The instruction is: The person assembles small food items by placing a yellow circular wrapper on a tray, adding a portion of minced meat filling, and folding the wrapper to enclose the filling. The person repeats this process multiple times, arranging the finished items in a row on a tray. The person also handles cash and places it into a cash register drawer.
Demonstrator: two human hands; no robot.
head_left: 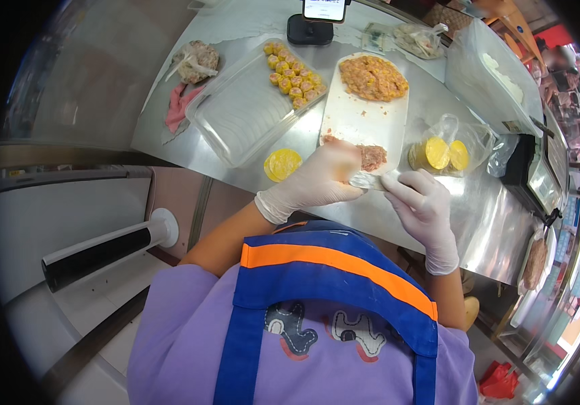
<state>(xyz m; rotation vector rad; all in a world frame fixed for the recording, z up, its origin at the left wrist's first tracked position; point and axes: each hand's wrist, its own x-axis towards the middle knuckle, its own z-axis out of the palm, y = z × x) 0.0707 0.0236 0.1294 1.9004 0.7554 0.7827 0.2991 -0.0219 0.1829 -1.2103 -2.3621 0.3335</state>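
Observation:
Both my hands wear white gloves and meet over the near end of a white tray [364, 121]. My left hand [313, 179] is closed in a curl, with a blurred orange patch among its fingers; what it holds cannot be made out. In my right hand [422, 202] is a flat, shiny metal tool [367, 180], its tip at the left hand's fingers. Just beyond lies a strip of minced meat [373, 157] on the tray. A larger orange mound of filling [374, 77] covers the far end. Beside my left hand, yellow dumpling wrappers [282, 165] rest on the steel table.
A clear plastic tray [236, 128] holds rows of yellow dumplings [295, 79]. Bagged stacks of yellow wrappers [436, 153] sit right. A bag of filling [197, 62] and pink cloth [182, 104] lie left. A phone stand [310, 30], tall plastic bin [492, 74] and black-sided device [530, 169] border the table.

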